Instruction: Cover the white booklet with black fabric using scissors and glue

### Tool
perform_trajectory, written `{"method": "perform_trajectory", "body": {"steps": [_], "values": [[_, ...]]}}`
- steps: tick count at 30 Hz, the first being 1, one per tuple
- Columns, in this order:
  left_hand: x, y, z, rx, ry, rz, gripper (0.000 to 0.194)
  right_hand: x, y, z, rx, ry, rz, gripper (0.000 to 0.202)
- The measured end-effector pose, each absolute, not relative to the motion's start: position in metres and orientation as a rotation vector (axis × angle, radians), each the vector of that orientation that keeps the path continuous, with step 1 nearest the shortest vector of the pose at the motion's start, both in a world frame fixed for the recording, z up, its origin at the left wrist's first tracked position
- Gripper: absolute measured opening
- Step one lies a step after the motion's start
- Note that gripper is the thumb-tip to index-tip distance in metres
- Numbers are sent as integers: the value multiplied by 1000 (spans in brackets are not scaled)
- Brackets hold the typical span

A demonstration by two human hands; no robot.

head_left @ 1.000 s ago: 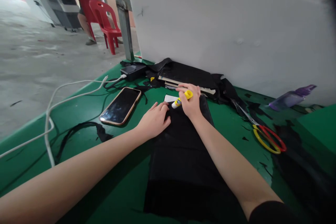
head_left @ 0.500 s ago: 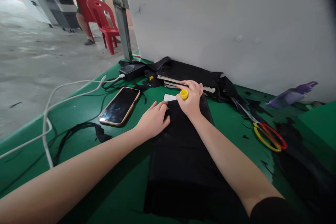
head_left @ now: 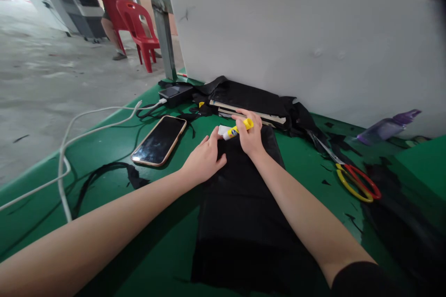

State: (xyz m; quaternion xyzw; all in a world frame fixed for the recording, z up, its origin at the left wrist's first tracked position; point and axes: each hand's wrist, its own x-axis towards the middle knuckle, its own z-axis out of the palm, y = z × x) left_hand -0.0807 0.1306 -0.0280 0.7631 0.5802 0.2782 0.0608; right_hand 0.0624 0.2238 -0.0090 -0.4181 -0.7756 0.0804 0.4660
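Observation:
A long piece of black fabric point(head_left: 240, 213) lies in front of me on the green table point(head_left: 167, 241). At its far edge a small white patch point(head_left: 223, 129) shows. My right hand point(head_left: 250, 134) holds a yellow and white glue stick point(head_left: 237, 130), tilted, its white end down at the white patch. My left hand point(head_left: 205, 157) rests on the fabric's left edge, its fingers touching beside the white patch and its thumb apart. Whether it pinches the fabric is hard to see, but nothing else is in it.
A phone point(head_left: 159, 141) lies left, near white cables point(head_left: 64, 148) and a black device point(head_left: 176, 95). Black wrapped books point(head_left: 254, 97) stand behind. Scissors point(head_left: 355, 178) and a purple bottle point(head_left: 386, 127) are right. A person point(head_left: 111, 23) sits near red chairs point(head_left: 137, 21).
My right hand has turned, and the side of the glue stick now shows where only its yellow end did before. My left index finger has straightened a little.

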Motion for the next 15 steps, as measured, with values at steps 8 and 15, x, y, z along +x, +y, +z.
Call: {"method": "perform_trajectory", "body": {"steps": [8,15], "values": [[-81,132,-30,2353,1775,795,77,57,227,-17,-1079,-1913,361,27],[-81,132,-32,2385,1789,774,73,55,235,-21,-1176,-1874,398,34]]}}
